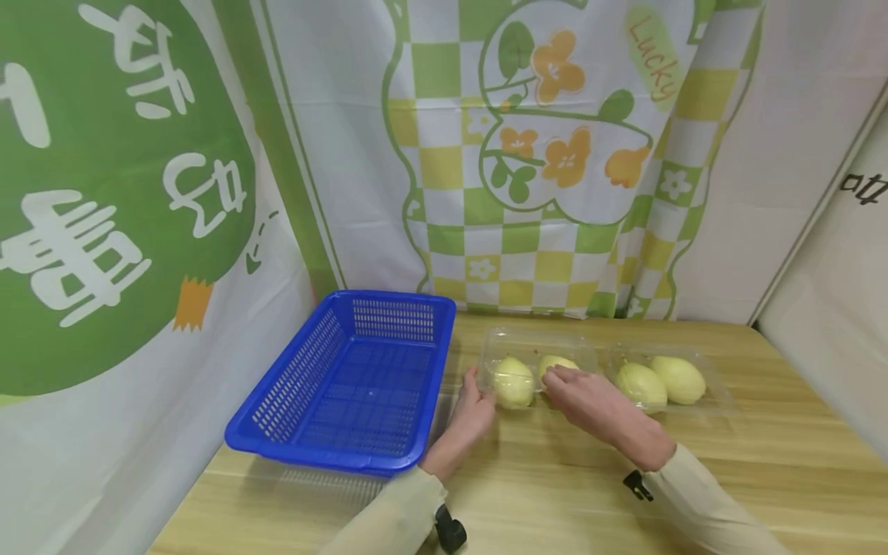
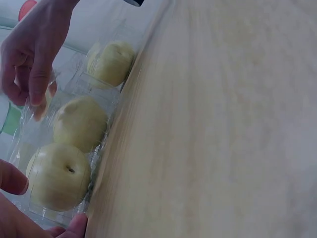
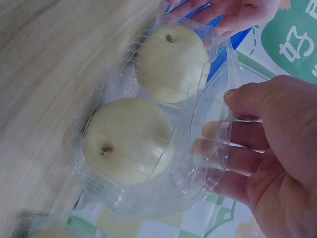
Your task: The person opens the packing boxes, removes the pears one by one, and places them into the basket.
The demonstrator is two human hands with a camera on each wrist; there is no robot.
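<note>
A clear plastic clamshell box (image 1: 573, 341) with two pale yellow pears (image 1: 513, 383) stands on the table, right of the blue basket. My left hand (image 1: 474, 412) holds the box at its left end, thumb and fingers about the corner. With thumb and fingertips my right hand (image 1: 590, 405) pinches the thin upper edge of the plastic above the right-hand pear. That raised plastic (image 3: 225, 134) shows between thumb and fingers in the right wrist view. In the head view, the right hand partly hides the second pear (image 1: 555, 364).
An upright blue plastic basket (image 1: 444, 370) with slotted walls stands at the left, with nothing in it. Right of my right hand lies another clear box (image 1: 718, 393) with two pears (image 1: 678, 380). A printed curtain (image 1: 451, 193) hangs behind the wooden table (image 1: 555, 493).
</note>
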